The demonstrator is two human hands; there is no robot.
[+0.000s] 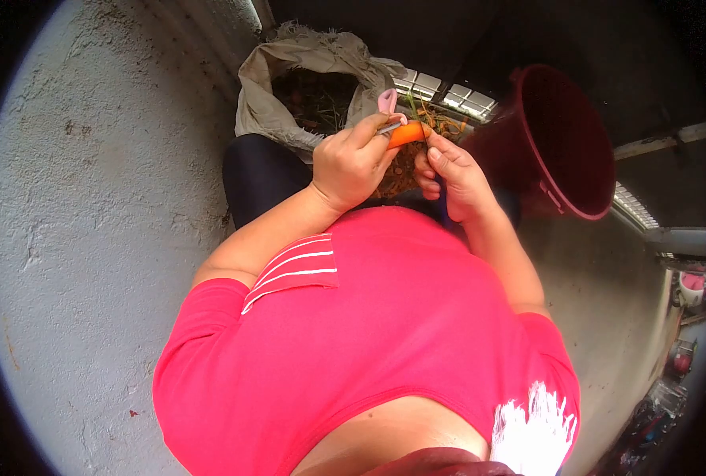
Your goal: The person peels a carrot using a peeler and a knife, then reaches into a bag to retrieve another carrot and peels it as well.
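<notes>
Both my hands are raised in front of my body, around an orange carrot (406, 135). My left hand (351, 165) is closed on what looks like a peeler with a pink loop handle (387, 101). Its greyish metal part lies against the carrot's left end. The fingers of my right hand (457, 176) pinch the carrot's right end. A narrow dark-blue thing (442, 202) shows under that hand; I cannot make out what it is.
A pale woven sack (257, 91) stands open beyond my left hand, with greenery and scraps inside. Orange and green peelings (440, 123) lie behind the carrot. A large dark-red bucket (527, 131) is at the right. A rough grey wall (99, 198) rises on the left.
</notes>
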